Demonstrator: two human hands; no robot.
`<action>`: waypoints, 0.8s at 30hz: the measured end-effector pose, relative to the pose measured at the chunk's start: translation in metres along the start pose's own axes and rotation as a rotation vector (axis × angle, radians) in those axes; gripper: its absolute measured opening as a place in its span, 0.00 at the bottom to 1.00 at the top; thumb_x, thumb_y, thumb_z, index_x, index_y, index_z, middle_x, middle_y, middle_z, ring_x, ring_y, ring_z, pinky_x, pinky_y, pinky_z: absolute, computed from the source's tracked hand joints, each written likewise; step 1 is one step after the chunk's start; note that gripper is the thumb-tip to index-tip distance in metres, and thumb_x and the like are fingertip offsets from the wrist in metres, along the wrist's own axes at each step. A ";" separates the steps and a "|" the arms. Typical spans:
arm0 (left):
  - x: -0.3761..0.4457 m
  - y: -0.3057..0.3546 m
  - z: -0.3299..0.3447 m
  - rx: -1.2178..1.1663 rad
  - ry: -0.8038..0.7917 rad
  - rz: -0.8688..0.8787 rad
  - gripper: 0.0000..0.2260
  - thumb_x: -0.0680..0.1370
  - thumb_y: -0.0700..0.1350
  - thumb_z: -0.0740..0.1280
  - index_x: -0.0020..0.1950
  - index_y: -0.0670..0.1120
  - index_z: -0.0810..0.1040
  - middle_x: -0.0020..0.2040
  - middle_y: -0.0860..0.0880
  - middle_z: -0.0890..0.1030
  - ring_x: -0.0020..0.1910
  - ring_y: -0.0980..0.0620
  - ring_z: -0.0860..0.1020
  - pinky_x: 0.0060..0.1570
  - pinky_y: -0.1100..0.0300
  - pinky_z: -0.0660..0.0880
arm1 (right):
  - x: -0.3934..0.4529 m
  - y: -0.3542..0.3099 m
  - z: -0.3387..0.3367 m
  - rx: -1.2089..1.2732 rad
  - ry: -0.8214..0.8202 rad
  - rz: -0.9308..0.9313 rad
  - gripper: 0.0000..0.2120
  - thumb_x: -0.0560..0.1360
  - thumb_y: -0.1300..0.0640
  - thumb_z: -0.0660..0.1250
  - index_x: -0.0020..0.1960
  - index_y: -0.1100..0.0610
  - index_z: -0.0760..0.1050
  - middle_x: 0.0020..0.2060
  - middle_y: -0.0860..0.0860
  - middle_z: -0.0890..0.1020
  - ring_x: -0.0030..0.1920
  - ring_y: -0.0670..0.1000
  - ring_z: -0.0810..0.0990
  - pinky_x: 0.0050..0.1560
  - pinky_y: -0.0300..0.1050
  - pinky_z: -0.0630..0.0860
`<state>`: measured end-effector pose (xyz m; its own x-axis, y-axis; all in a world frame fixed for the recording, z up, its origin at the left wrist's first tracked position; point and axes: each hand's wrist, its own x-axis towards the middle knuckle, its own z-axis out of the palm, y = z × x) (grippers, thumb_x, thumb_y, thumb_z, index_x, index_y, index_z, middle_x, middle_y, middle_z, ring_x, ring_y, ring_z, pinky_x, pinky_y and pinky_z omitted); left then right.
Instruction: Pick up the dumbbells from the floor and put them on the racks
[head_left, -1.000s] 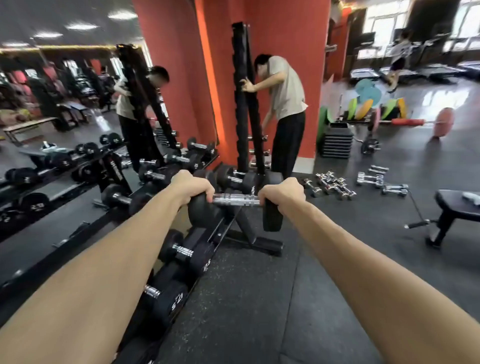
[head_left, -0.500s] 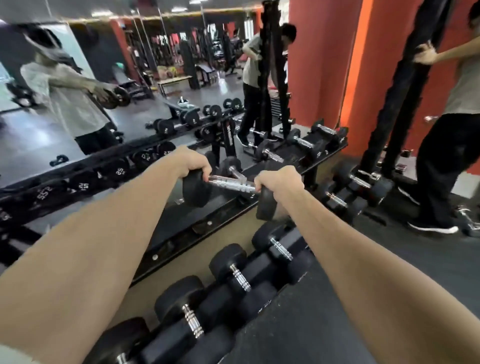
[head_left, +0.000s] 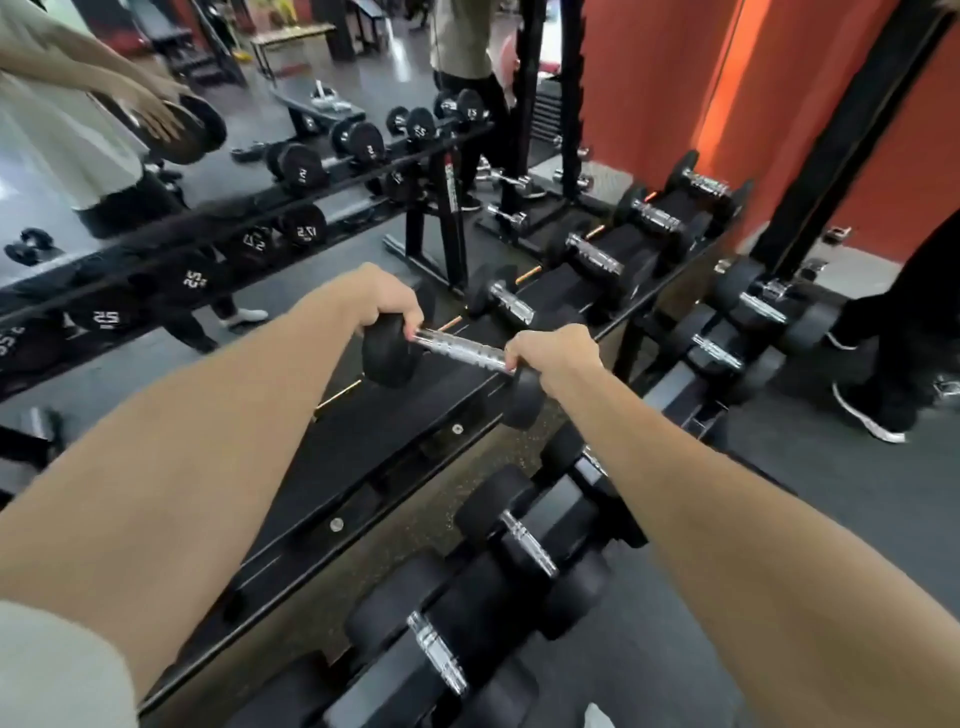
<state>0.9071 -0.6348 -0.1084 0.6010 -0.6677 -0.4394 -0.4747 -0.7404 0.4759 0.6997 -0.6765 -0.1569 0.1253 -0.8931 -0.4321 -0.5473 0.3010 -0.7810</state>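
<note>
1. While I hold the dumbbell (head_left: 457, 351) over the rack's top shelf (head_left: 363, 441), my left hand (head_left: 382, 301) curls over its far head.
2. My right hand (head_left: 553, 353) grips the near head (chrome handle bare between them).

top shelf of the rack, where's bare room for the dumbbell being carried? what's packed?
Both hands, left hand and right hand, grip the dumbbell above the upper shelf. That shelf is bare from under the hands toward the camera. Past the hands it is crowded: four racked dumbbells in a row toward the orange wall. The lower tier is packed close.
</note>
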 end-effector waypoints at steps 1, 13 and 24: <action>0.014 -0.005 -0.002 0.043 -0.005 0.011 0.08 0.66 0.32 0.75 0.33 0.38 0.77 0.36 0.42 0.79 0.37 0.43 0.79 0.44 0.53 0.78 | 0.003 0.000 0.013 0.011 0.018 0.022 0.17 0.55 0.57 0.78 0.37 0.60 0.74 0.31 0.54 0.79 0.30 0.54 0.78 0.33 0.42 0.76; 0.137 -0.039 -0.024 0.214 -0.063 0.106 0.24 0.64 0.36 0.78 0.58 0.33 0.81 0.54 0.40 0.82 0.51 0.44 0.83 0.54 0.51 0.80 | 0.055 -0.012 0.143 0.116 0.134 0.246 0.19 0.51 0.55 0.75 0.39 0.60 0.78 0.39 0.55 0.82 0.40 0.57 0.83 0.45 0.53 0.86; 0.177 -0.068 0.012 0.318 -0.091 0.225 0.32 0.58 0.38 0.78 0.62 0.41 0.76 0.57 0.41 0.79 0.46 0.43 0.77 0.46 0.52 0.81 | 0.060 0.022 0.170 0.150 0.124 0.363 0.16 0.59 0.55 0.76 0.43 0.61 0.78 0.41 0.55 0.82 0.39 0.56 0.82 0.38 0.45 0.80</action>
<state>1.0377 -0.7033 -0.2277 0.4065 -0.8098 -0.4231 -0.7720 -0.5521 0.3149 0.8358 -0.6666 -0.2761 -0.1589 -0.7508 -0.6411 -0.4102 0.6408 -0.6489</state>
